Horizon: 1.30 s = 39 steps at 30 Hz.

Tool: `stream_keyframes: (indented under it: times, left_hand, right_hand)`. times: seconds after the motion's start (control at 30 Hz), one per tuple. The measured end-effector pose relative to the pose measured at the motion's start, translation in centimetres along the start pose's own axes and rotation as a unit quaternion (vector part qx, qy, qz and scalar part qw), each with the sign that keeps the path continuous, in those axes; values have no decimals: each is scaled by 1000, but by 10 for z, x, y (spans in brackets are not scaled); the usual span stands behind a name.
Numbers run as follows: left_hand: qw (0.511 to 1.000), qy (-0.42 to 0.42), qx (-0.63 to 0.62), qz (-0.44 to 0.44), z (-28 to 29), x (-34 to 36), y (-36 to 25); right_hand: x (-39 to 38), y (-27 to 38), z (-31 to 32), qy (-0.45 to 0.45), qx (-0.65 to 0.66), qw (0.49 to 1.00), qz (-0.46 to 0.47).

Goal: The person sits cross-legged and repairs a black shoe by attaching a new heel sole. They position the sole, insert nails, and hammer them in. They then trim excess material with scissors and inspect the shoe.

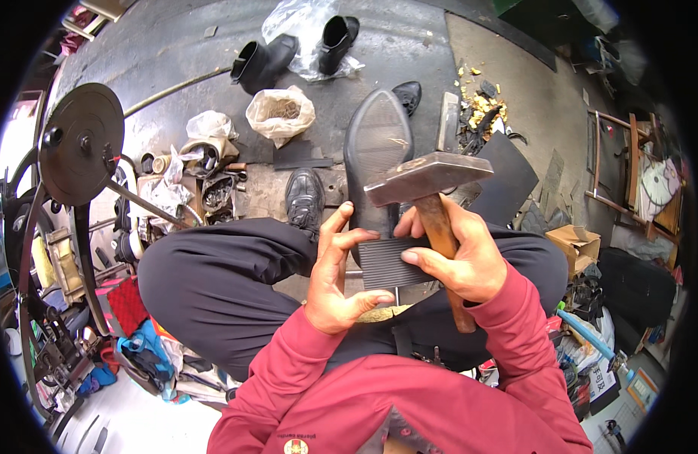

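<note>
My right hand (462, 257) is wrapped round the wooden handle of a hammer (428, 179), whose steel head lies crosswise above the fingers. The same hand's thumb presses on a small black ribbed rubber piece (387, 265). At that piece's left edge, my left hand (335, 276) curves, thumb at the lower corner and fingers at the upper one. Just beyond the hands a black shoe (379, 132) is turned sole up, toe pointing away. Hammer and hands hide its heel end.
Black boots (265, 60) rest beside clear plastic at the far side. A white bag (281, 113) stands nearer. On the left is a machine with a dark wheel (82, 144). Black sheet material (506, 178) and yellow scraps (485, 106) lie right. A cardboard box (574, 246) sits by my right knee.
</note>
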<state>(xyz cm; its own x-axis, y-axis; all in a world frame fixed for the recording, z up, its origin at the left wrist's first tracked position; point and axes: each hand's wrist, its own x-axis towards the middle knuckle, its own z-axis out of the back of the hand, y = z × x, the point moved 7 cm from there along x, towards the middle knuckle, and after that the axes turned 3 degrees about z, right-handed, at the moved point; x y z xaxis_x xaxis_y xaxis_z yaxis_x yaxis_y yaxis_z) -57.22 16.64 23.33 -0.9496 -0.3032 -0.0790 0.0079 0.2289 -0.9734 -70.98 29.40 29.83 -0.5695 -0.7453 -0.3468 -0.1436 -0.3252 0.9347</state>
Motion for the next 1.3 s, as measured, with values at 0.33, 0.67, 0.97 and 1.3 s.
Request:
stream_keyframes:
  times: [0.33,0.67,0.97,1.3]
  left_hand:
    - [999,-39,26,6,5,0,-2]
    - [973,-131,188,-25,8,-42,-40]
    - [985,-72,155,-24,-8,-66,-51]
    - [986,-76,139,-50,-5,-64,-46]
  right_hand:
    - [7,-1,3,1,3,999,-42]
    - [8,-3,1,-13,22,999,-24]
    - [8,-3,1,-19,18,999,-25]
    - [9,0,-1,-18,-19,999,-47]
